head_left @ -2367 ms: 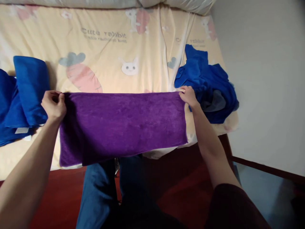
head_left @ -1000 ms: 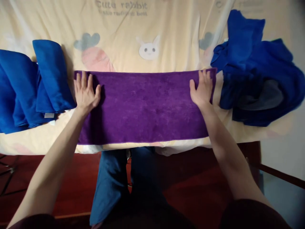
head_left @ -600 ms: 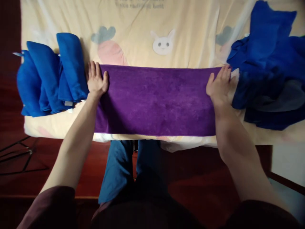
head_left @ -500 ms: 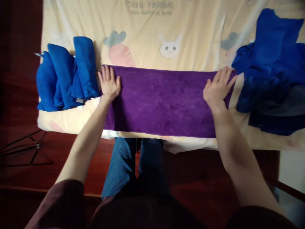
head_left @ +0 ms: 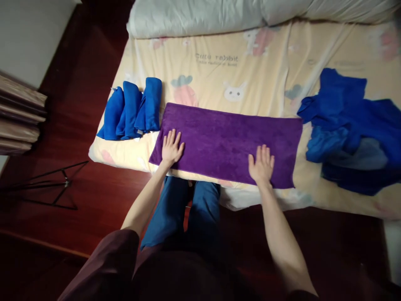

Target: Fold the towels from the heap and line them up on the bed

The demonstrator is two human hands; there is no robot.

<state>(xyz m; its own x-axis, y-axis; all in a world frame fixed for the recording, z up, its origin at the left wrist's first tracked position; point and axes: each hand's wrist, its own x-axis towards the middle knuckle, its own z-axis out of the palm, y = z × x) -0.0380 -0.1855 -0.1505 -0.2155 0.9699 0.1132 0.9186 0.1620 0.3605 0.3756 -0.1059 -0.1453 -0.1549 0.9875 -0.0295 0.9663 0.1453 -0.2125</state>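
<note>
A purple towel (head_left: 216, 142) lies spread flat along the near edge of the bed, its long side running left to right. My left hand (head_left: 172, 147) rests palm down on its left part, fingers stretched out. On the right part of the cloth lies my right hand (head_left: 262, 164), also flat with fingers extended. Neither hand grips anything. Just left of the towel sit several rolled or folded blue cloths (head_left: 153, 104), side by side. A loose heap of blue cloths (head_left: 354, 121) lies beyond the towel's right end.
The bed has a cream sheet (head_left: 213, 79) with rabbit and carrot prints. Across its far side lies a pale rolled quilt (head_left: 200, 19). Thin black stand legs (head_left: 64, 184) stand on the dark red floor at the left, below a striped curtain (head_left: 20, 115).
My hands have slid from the towel's far corners toward its near edge, staying flat on it. The view has shifted back, bringing the quilt and curtain into sight.
</note>
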